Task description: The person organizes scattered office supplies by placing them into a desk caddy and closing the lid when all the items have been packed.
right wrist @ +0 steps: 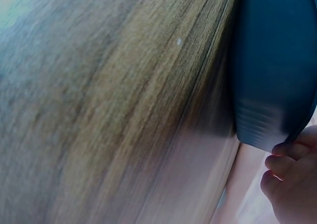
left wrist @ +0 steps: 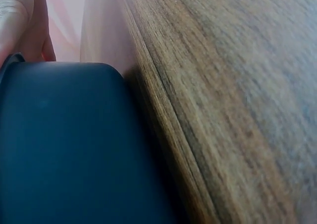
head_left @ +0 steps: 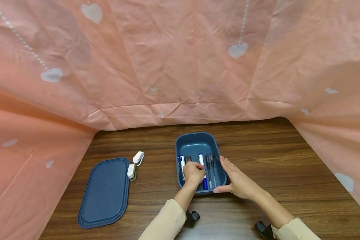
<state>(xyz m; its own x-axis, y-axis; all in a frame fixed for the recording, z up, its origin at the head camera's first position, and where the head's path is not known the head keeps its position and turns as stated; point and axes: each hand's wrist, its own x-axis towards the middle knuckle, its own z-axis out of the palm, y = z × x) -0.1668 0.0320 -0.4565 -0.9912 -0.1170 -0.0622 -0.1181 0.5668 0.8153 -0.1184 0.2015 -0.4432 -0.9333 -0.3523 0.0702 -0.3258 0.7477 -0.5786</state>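
A blue open box [head_left: 198,135] stands on the table with pens and markers lying lengthwise in it. My left hand [head_left: 193,173] reaches into it, its curled fingers and thumb meeting at a white marker with blue ends [head_left: 201,159]. My palm and fingers cover the middle of the marker. Another white-and-blue marker [head_left: 182,160] and some black-capped pens [head_left: 188,158] lie at the left, partly hidden by that hand. Clear pens with black caps [head_left: 212,160] lie at the right. My right hand [head_left: 240,180] rests against the box's right front corner, fingers extended along the side and thumb at the front.
On the left of the table [head_left: 156,206] lies a flat blue lid [head_left: 106,191]. Beside its upper right corner are two small white staplers [head_left: 138,157], the nearer one touching the lid's edge. A pink cloth with hearts [head_left: 195,66] encloses the back and sides.
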